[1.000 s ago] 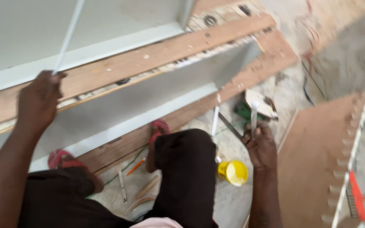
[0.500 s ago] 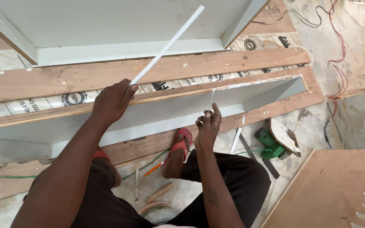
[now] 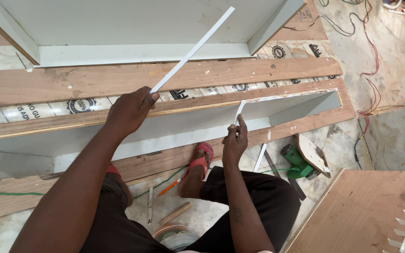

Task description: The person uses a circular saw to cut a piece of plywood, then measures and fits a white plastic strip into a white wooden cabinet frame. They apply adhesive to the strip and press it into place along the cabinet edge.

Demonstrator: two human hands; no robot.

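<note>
Head view: our left hand (image 3: 130,110) pinches the long thin white edging strip (image 3: 192,49), slanting up beyond the grip; our right hand (image 3: 235,143) pinches a short white strip piece (image 3: 239,112) above it.

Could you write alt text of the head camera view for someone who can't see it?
Seen from above, a person's left hand holds a long white strip while the right hand pinches a short white strip, over white cabinet panels and wooden boards.
</note>
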